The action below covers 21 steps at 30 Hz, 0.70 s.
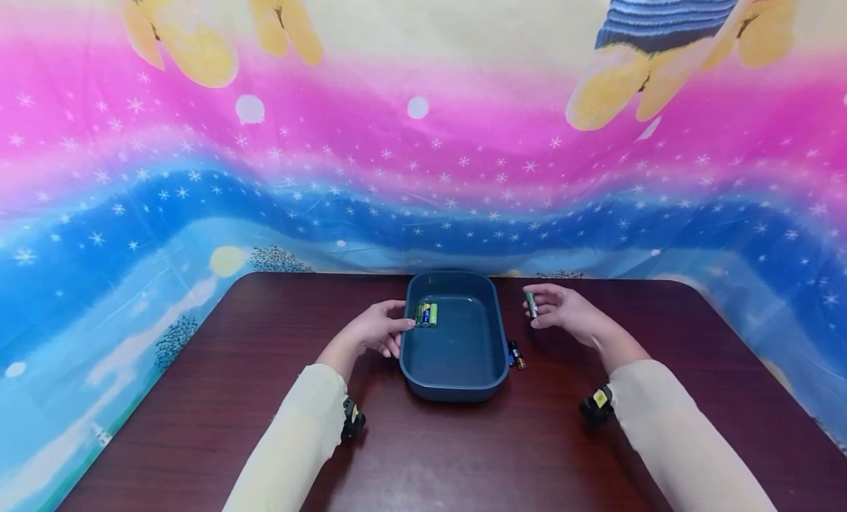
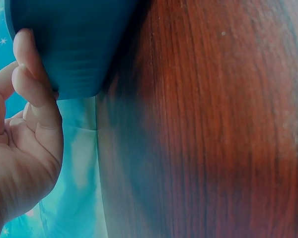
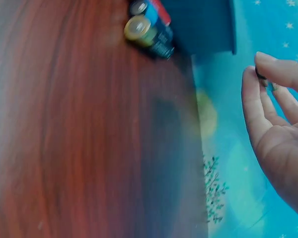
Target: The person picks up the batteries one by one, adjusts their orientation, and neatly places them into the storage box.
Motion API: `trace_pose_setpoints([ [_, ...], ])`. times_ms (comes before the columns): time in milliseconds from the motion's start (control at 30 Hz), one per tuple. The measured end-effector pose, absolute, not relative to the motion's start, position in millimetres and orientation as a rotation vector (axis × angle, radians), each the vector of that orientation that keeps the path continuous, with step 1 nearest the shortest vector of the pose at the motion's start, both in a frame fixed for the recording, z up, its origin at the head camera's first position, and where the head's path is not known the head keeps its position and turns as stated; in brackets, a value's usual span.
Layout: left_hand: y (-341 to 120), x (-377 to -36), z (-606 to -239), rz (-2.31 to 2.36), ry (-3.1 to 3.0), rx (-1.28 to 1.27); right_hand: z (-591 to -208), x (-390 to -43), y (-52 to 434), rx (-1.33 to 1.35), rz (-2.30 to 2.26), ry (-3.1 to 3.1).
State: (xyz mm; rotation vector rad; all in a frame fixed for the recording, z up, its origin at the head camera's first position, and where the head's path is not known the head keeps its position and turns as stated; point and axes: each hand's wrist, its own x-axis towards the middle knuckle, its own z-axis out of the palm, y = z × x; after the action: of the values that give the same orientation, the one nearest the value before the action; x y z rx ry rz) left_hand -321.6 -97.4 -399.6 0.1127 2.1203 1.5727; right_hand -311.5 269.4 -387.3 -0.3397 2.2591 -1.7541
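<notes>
Head view | green battery [image 1: 531, 306]: pinched by right hand [image 1: 565, 310], right of blue-grey tub [image 1: 456, 357] | battery row [image 1: 426, 315]: inside tub, near its left wall | left hand [image 1: 373, 328]: grips that wall | loose batteries [image 1: 517, 355]: on table [image 1: 231, 402], just beside tub

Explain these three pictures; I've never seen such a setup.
No robot here: a person's bare left hand and right hand work at a dark wood-grain table. The wide picture comes from a camera worn on the head; the other two from the left-wrist camera and right-wrist camera. The left hand holds the side of a blue-gray tray, with a row of batteries inside. The right hand pinches a green battery. Loose batteries lie on the table, by the tray's right side.
</notes>
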Motion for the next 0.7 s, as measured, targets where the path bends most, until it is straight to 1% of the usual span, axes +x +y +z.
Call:
trace_pose_setpoints([
  [200,-96.7,-321.3,-398.5,1.567,2.122,0.105,-377.6,-314.4,258.5,-0.387,-1.857,2.126],
  [533,-96.6,-321.5,-400.4,1.576,2.126,0.129,-364.0,-315.9,241.3,-0.409,-1.884,2.030],
  [700,-96.4,-321.6,-399.4,1.573,2.120,0.113,-359.0,-317.9,233.5,-0.380,-1.926,2.006],
])
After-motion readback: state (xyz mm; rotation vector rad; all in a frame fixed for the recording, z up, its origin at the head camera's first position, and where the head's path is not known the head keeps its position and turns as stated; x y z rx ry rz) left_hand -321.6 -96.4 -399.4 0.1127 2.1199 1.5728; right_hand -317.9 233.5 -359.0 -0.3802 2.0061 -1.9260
